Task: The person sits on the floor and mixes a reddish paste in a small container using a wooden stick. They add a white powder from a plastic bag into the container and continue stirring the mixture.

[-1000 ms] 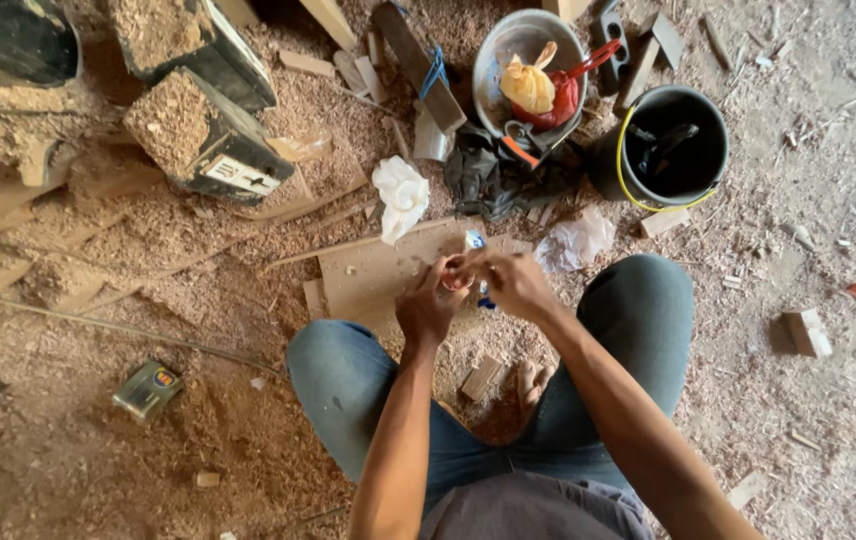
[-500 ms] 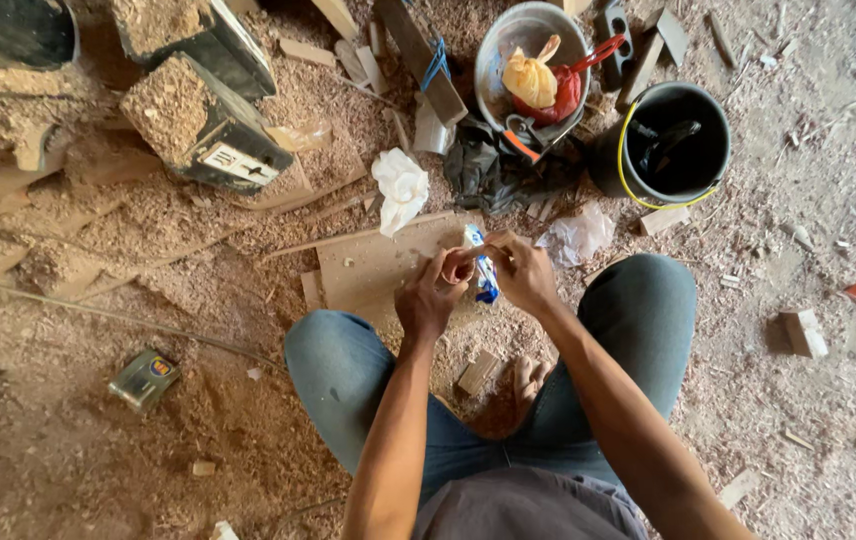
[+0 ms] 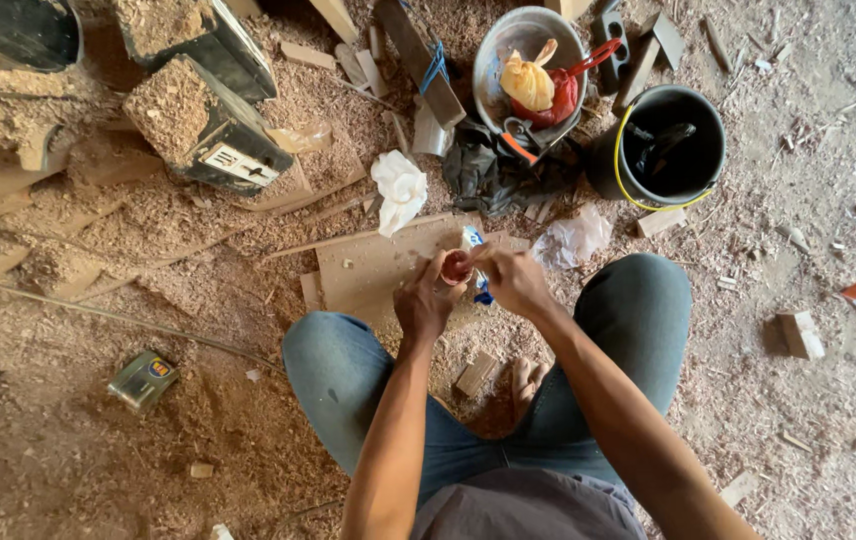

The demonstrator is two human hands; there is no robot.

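I squat on a sawdust-covered floor in blue jeans, both hands together between my knees. My left hand (image 3: 426, 303) grips a small round reddish thing (image 3: 455, 267), perhaps a cap or small container. My right hand (image 3: 516, 282) holds a small white and blue tube (image 3: 476, 240) whose tip meets the reddish thing. Both are held just above a flat piece of plywood (image 3: 368, 270) lying on the floor.
A black bucket with a yellow rim (image 3: 670, 145) and a metal bowl holding bags and tools (image 3: 528, 70) stand ahead. A crumpled white cloth (image 3: 399, 188), dark cloth (image 3: 488, 170), a clear plastic bag (image 3: 573, 240), sawdust-filled black boxes (image 3: 203, 125), a small tin (image 3: 143, 378) and wood offcuts lie around.
My hands have stayed together over the plywood. The view has shifted slightly, and the tube has moved closer against the reddish thing in my left hand.
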